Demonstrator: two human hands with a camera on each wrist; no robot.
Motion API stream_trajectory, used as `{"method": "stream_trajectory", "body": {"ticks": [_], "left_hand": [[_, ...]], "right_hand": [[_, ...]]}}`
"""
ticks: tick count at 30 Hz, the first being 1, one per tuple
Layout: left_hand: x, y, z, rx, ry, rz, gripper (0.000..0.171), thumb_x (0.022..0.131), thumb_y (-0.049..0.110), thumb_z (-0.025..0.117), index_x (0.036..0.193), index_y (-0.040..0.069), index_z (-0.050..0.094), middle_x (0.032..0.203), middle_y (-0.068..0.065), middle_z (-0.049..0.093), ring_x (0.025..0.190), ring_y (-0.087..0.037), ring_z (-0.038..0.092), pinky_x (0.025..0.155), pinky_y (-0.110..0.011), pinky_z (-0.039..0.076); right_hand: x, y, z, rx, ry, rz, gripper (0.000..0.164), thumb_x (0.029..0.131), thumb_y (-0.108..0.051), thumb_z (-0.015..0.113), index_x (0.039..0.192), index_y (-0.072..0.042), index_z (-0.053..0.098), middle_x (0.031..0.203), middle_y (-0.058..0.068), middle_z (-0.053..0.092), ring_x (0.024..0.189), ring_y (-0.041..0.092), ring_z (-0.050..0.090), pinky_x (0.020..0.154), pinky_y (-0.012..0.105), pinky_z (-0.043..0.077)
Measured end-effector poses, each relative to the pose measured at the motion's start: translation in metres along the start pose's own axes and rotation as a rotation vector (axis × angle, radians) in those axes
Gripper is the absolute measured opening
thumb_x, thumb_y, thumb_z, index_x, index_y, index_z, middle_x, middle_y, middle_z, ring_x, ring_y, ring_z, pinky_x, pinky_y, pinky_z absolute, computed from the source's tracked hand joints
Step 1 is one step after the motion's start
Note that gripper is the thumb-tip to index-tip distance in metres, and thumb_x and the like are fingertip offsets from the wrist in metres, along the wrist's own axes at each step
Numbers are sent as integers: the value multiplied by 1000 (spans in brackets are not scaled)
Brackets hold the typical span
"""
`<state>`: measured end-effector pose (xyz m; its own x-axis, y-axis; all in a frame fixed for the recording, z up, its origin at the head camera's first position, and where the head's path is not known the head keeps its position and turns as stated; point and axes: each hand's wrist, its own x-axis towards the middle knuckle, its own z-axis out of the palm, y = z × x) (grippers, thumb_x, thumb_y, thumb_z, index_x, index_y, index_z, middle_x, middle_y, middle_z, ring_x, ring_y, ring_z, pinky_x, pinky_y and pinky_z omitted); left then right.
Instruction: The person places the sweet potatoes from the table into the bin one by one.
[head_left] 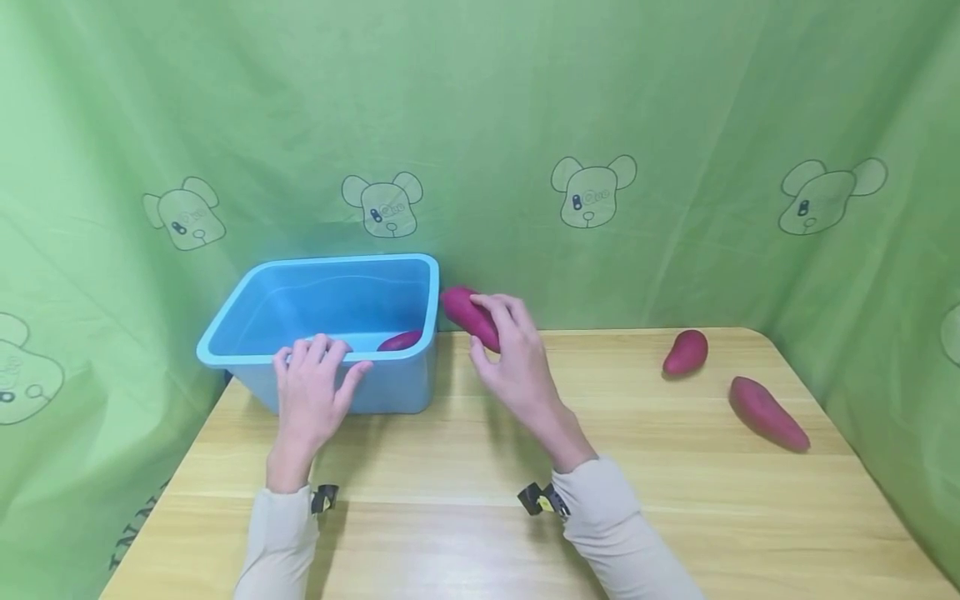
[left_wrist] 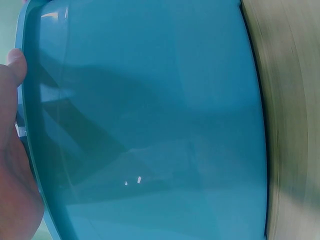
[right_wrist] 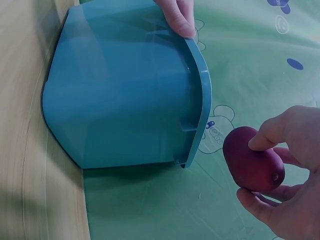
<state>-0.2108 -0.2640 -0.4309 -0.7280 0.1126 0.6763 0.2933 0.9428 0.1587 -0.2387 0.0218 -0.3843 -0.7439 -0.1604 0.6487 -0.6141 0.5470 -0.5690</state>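
A blue plastic bin stands at the back left of the table. My left hand grips its near rim, fingers hooked over the edge, and the left wrist view shows the thumb on that rim. Just right of the bin, my right hand holds a reddish-purple sweet potato between thumb and fingers. It is raised off the table, as the right wrist view shows this sweet potato beside the rim level. Inside the bin lies another sweet potato, partly hidden by the near wall.
On the right of the wooden table lie a small sweet potato and a longer one. A green curtain with bear-head prints hangs close behind the table and along its sides.
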Motion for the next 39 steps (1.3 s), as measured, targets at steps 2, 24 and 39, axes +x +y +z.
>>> {"method": "stream_trajectory", "body": {"ticks": [2, 24, 39], "left_hand": [[0, 0, 0, 1, -2, 0, 39, 90, 53, 54, 98, 15, 60, 98, -4, 55, 98, -29, 44, 91, -54, 24], [1, 0, 1, 9, 5, 7, 39, 90, 54, 53, 96, 15, 59, 98, -5, 55, 97, -30, 45, 90, -54, 25], [1, 0, 1, 2, 2, 0, 39, 90, 54, 53, 96, 16, 59, 98, -4, 54, 97, -29, 44, 91, -54, 24]], "right_hand": [[0, -2, 2, 0, -9, -3, 53, 81, -7, 67, 131, -17, 53, 127, 5, 49, 109, 21, 51, 85, 38, 48], [8, -13, 18, -14, -78, -21, 53, 83, -9, 66, 132, -21, 51, 128, 4, 47, 111, 20, 49, 87, 39, 48], [12, -20, 28, -14, -95, -54, 53, 82, -7, 66, 132, -18, 52, 128, 6, 50, 114, 19, 48, 90, 37, 46]]}}
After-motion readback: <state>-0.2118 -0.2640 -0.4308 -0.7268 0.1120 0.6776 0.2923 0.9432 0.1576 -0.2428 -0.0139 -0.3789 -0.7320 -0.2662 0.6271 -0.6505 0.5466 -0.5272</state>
